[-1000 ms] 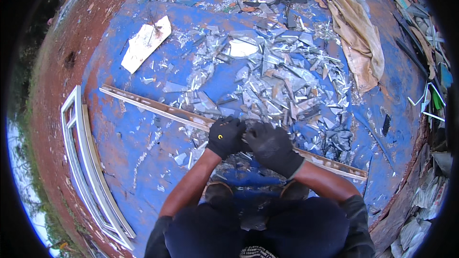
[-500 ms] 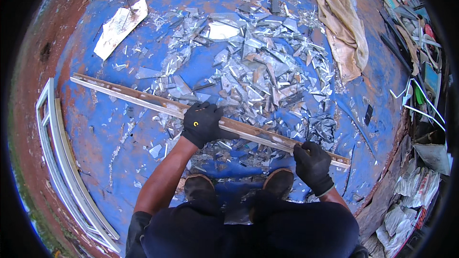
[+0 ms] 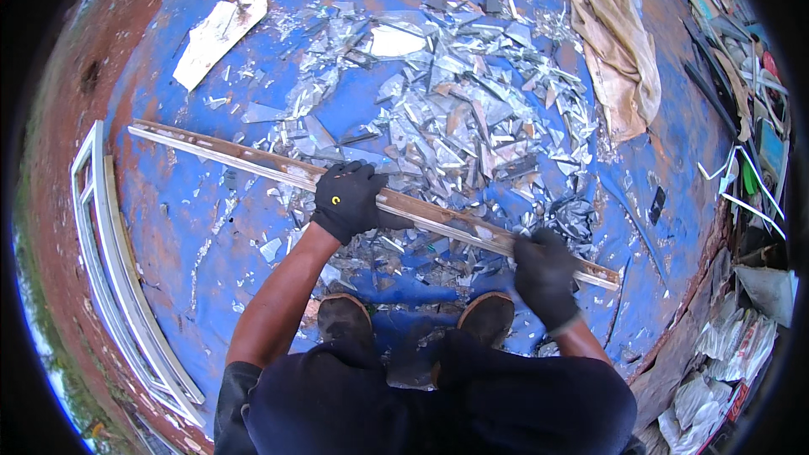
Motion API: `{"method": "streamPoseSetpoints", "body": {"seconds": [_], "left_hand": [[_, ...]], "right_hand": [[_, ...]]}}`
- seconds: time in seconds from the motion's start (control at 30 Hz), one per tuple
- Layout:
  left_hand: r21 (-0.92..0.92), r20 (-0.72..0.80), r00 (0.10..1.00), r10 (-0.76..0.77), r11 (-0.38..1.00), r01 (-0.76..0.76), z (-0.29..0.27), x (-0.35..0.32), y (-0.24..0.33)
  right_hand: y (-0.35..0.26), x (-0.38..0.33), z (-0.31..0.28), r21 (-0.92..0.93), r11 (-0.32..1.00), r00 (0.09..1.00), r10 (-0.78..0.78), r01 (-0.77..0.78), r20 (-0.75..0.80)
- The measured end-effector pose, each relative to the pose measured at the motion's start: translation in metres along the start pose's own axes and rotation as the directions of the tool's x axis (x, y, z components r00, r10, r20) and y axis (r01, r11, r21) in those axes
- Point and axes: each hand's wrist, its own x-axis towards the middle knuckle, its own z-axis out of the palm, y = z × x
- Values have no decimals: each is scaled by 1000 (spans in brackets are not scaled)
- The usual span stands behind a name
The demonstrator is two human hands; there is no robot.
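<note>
**Ana:** Strip (image 3: 253, 160) of wood or metal, long and pale. Where does it lie?

**Ben:** It runs slantwise across the blue sheet (image 3: 177, 227), from the upper left down to the lower right, just above the person's two shoes (image 3: 344, 318). Its far left end sits near the sheet's edge; its right end pokes out past the right hand (image 3: 546, 274).

**Ana:** How do the hands stand?

**Ben:** Both wear black gloves. The left hand (image 3: 347, 198) is curled over the strip near its middle, fingers wrapped round it. The right hand is closed on the strip close to its lower right end. So both have a firm hold on the same strip, well apart from each other.

**Ana:** Is the strip lifted?

**Ben:** I cannot tell whether it rests on the sheet or hangs just above it.

**Ana:** What lies around it?

**Ben:** A wide heap of broken glass (image 3: 455, 118) covers the sheet beyond the strip, and smaller shards lie under and before it, near the shoes. A white flat scrap (image 3: 219, 34) lies at the upper left. A crumpled tan cloth (image 3: 619, 59) lies at the upper right. A white curved window frame (image 3: 109, 270) lies along the left edge, on red earth (image 3: 59, 118). Mixed rubbish (image 3: 742, 160) is piled at the right.
</note>
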Motion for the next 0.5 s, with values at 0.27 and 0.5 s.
{"method": "streamPoseSetpoints", "body": {"seconds": [0.27, 0.5], "left_hand": [[-36, 87, 996, -36, 999, 39, -1, 1, 1], [-30, 85, 996, -13, 999, 16, 1, 11, 4]], "right_hand": [[0, 28, -27, 5, 996, 993, -84, 84, -78], [-21, 44, 23, 83, 986, 989, -138, 143, -55]]}}
